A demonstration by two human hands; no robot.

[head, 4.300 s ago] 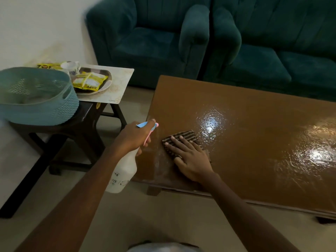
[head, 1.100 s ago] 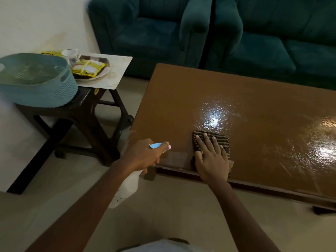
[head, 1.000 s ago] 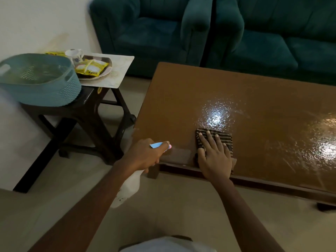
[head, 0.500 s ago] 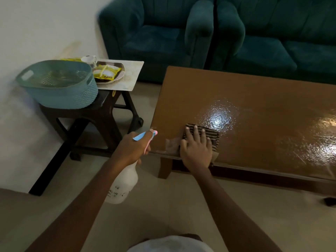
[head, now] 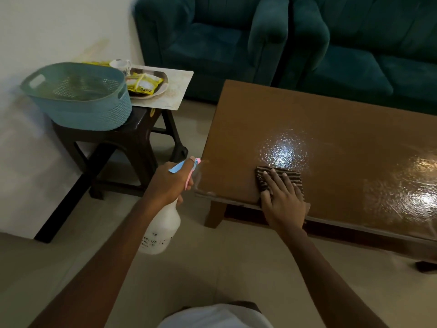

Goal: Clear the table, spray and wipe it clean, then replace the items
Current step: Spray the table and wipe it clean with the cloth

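Observation:
The brown coffee table (head: 343,129) is bare and shines wet in two patches. My right hand (head: 282,202) lies flat with spread fingers on a striped brown cloth (head: 279,176) at the table's near edge, close to its left corner. My left hand (head: 169,183) grips a white spray bottle (head: 162,229) with a pink and blue trigger head, held just off the table's left end with the nozzle pointing at the tabletop. A faint mist shows at the nozzle.
A dark stool (head: 123,140) at the left carries a teal basket (head: 80,107), a placemat (head: 179,88), a plate with yellow packets (head: 144,86) and a cup (head: 120,65). Green sofas (head: 307,39) stand behind the table. Tiled floor lies around my legs.
My right hand has slid the cloth a little to the right along the near edge. My left hand keeps the bottle beside the table's left corner. The view has shifted right.

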